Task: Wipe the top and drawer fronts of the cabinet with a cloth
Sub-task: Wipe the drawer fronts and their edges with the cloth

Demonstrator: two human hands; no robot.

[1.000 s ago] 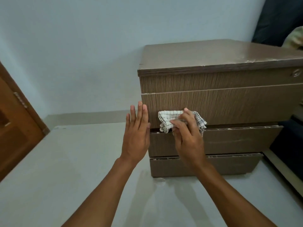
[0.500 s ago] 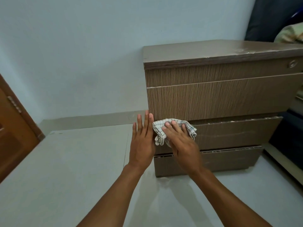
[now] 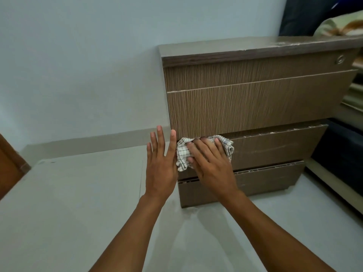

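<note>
A brown wood-grain cabinet [image 3: 255, 99] with several drawer fronts stands against the pale wall. A white checked cloth [image 3: 183, 154] is pressed flat against the left end of the third drawer front [image 3: 275, 148] by my right hand [image 3: 212, 163], whose fingers are spread over it. My left hand [image 3: 161, 165] is flat with fingers together and straight, resting against the cabinet's left side edge, just left of the cloth. The cabinet top [image 3: 225, 45] is seen at a shallow angle, with pale scuffs near its right end.
A pale floor [image 3: 78, 203] stretches to the left and front of the cabinet. A wooden door [image 3: 7, 169] is at the far left edge. Dark fabric and a pillow [image 3: 337, 24] lie behind the cabinet at the upper right; dark furniture [image 3: 341, 154] stands at the right.
My right hand has slid the cloth down from the second drawer front onto the third and a little to the left. My left hand stays against the cabinet's side.
</note>
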